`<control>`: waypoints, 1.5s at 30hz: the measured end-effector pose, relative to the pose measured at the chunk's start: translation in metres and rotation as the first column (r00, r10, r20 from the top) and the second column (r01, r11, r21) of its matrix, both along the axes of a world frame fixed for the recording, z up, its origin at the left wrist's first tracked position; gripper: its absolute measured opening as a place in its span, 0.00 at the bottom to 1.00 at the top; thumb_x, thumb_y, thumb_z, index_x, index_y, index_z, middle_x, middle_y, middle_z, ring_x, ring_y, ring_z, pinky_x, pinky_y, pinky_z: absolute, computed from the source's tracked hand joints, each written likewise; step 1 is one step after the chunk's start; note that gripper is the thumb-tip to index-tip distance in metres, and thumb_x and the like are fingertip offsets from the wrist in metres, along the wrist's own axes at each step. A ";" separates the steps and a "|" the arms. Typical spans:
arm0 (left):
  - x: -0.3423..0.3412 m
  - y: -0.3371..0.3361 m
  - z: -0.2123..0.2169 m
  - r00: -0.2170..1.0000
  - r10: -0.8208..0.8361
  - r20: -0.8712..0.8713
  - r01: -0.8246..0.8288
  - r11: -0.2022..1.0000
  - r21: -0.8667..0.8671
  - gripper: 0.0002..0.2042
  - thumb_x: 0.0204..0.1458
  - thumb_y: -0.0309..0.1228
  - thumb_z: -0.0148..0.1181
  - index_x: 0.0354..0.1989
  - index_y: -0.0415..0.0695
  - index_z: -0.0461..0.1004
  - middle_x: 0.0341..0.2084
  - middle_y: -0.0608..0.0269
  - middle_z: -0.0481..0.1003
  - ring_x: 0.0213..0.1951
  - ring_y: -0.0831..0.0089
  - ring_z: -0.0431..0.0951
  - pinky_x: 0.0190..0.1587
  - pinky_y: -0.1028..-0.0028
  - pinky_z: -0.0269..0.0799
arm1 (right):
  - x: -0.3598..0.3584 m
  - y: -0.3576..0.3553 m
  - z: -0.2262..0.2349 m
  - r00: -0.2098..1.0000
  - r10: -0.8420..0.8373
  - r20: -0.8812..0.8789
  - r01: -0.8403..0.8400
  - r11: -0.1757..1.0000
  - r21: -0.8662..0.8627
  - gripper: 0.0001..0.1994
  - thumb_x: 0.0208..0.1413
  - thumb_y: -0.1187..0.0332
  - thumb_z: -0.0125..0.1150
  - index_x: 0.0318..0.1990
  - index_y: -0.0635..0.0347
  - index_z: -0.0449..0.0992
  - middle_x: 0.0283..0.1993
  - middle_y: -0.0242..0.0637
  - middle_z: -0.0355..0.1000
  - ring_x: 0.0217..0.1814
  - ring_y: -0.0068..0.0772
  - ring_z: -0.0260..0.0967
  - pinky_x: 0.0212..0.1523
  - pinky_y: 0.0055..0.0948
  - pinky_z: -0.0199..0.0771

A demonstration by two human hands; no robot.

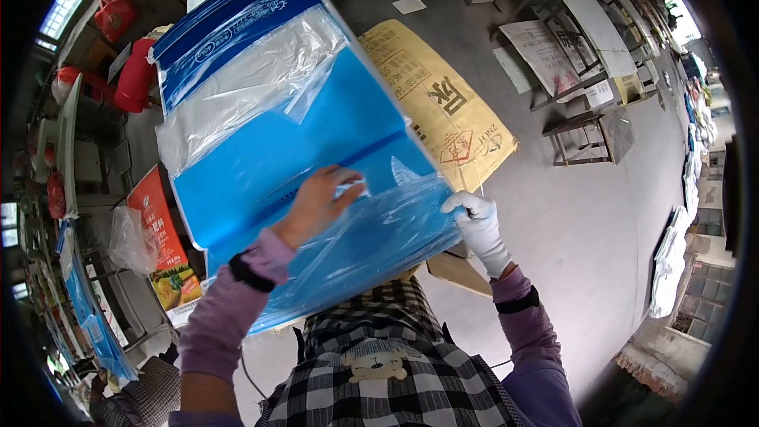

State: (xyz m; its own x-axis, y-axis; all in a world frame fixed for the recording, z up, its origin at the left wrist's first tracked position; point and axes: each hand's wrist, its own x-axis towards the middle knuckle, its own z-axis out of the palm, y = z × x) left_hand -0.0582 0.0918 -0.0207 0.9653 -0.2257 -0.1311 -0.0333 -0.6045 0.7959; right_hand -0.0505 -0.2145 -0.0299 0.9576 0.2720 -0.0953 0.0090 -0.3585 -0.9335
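Large flat blue woven plastic sacks [316,122] lie stacked on a work surface in front of me, with white print on their dark blue far end. Clear plastic film [261,83] is spread crosswise over their far half. More clear film [371,225] covers the near part in wrinkles. My left hand [316,202], bare, is over the middle of the near part, its thumb and fingers curled round a bit of the film. At the right edge, my right hand [480,229] in a white glove pinches the corner of the film-covered blue sack.
A filled yellow paper sack [435,99] lies beyond the right edge of the stack. An orange printed sack [162,237] and a crumpled clear bag [133,241] hang at the left. A small stool [585,138] stands on the floor at right. Another person's checked sleeve [142,395] shows lower left.
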 end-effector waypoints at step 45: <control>-0.232 0.146 -0.044 0.983 0.122 -0.135 0.018 0.673 0.740 0.29 0.62 0.53 0.41 0.71 0.59 0.50 0.70 0.53 0.50 0.71 0.50 0.45 0.68 0.45 0.42 | -0.022 -0.026 -0.053 0.986 0.112 0.126 -0.087 0.978 -0.189 0.14 0.42 0.85 0.44 0.27 0.63 0.79 0.23 0.35 0.74 0.22 0.22 0.67 0.25 0.22 0.67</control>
